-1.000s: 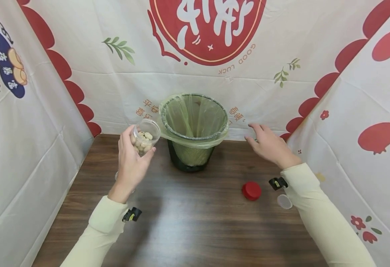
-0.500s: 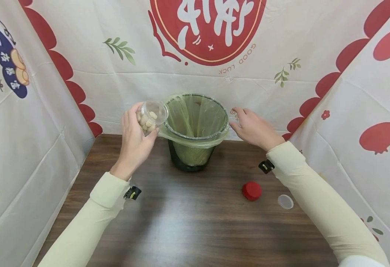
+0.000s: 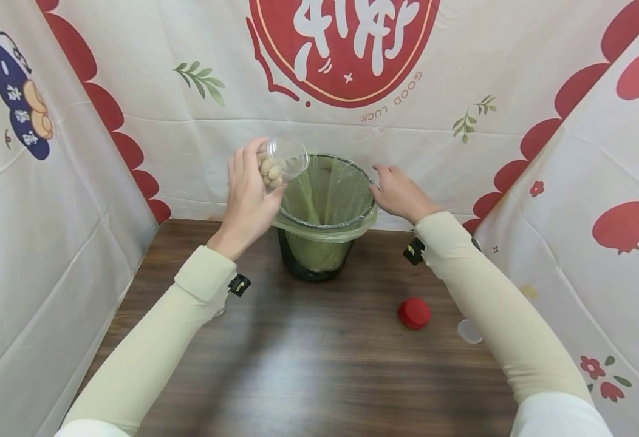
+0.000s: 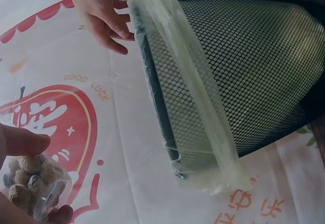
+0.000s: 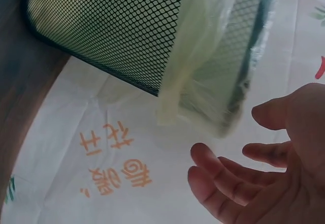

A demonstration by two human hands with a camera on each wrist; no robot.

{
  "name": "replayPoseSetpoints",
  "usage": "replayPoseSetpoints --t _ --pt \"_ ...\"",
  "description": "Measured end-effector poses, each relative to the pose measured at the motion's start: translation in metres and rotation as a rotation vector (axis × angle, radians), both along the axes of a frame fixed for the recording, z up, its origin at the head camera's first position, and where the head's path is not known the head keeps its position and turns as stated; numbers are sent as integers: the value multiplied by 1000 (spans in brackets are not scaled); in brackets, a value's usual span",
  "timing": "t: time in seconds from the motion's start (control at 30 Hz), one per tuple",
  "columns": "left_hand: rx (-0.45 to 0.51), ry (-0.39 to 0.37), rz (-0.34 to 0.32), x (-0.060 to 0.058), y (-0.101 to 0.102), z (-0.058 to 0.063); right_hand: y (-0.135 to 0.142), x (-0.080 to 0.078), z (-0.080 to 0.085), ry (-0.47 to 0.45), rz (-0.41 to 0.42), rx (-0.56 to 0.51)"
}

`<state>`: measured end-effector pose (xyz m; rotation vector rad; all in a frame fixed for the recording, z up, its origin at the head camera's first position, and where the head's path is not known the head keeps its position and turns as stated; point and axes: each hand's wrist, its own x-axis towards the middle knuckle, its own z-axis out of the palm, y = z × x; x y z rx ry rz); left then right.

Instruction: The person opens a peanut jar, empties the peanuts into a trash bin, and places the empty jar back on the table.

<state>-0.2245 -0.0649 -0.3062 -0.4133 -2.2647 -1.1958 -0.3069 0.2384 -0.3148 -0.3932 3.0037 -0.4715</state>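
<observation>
My left hand [image 3: 248, 200] grips a clear jar [image 3: 289, 155], tilted with its mouth toward the bin and over the near-left part of the rim. Inside sit several beige pieces [image 3: 270, 171]; the left wrist view shows them as rough, nut-like lumps [image 4: 33, 181]. A dark mesh wastebasket [image 3: 316, 258] stands upright between the hands, lined with a pale yellow-green bag [image 3: 327, 232] folded over its rim. At the bin's right rim is my right hand [image 3: 401, 193]. In the right wrist view its fingers [image 5: 218, 176] are loosely bent, apart from the bag, with nothing in them.
A red lid [image 3: 415, 313] and a small clear disc [image 3: 469, 331] lie on the brown wooden table [image 3: 319, 364], to the right. Printed white cloth [image 3: 150, 139] hangs behind the bin and along both sides. A clear rim [image 3: 220, 311] peeks out beside the left sleeve.
My left hand has carried the jar up and right to the bin's rim, tilting it further. My right hand has moved left and up to the rim's right side.
</observation>
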Motion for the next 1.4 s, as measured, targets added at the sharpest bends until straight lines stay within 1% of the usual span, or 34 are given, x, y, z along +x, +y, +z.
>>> replayPoseSetpoints --t 0.1,0.2,0.33,0.47,0.63,0.8,0.9,1.07,1.23,1.4 --pt "-56 10 -5 -6 4 3 -3 -6 -7 -8 -16 -19" --pt "-105 -2 -11 -13 5 5 -4 -9 -15 -6 -28 -50" --pt "-163 -27 -17 -22 5 7 -6 -13 -26 18 -33 -100" --pt "-200 -28 -22 -29 4 8 -9 -16 -32 46 -35 -137" --pt "-230 -28 -19 -40 2 14 -12 -15 -34 57 -56 -162" --pt "-254 -35 -2 -50 0 27 -14 -14 -35 42 -87 -155" --pt "-264 -15 12 -57 0 35 -15 -14 -35 41 -104 -134" --pt "-311 23 23 -68 -3 47 -17 -12 -34 41 -118 -108" --pt "-354 2 27 -79 -8 56 -16 -10 -34 40 -121 -91" --pt "-387 -19 51 -88 -14 60 -16 -10 -35 47 -129 -82"
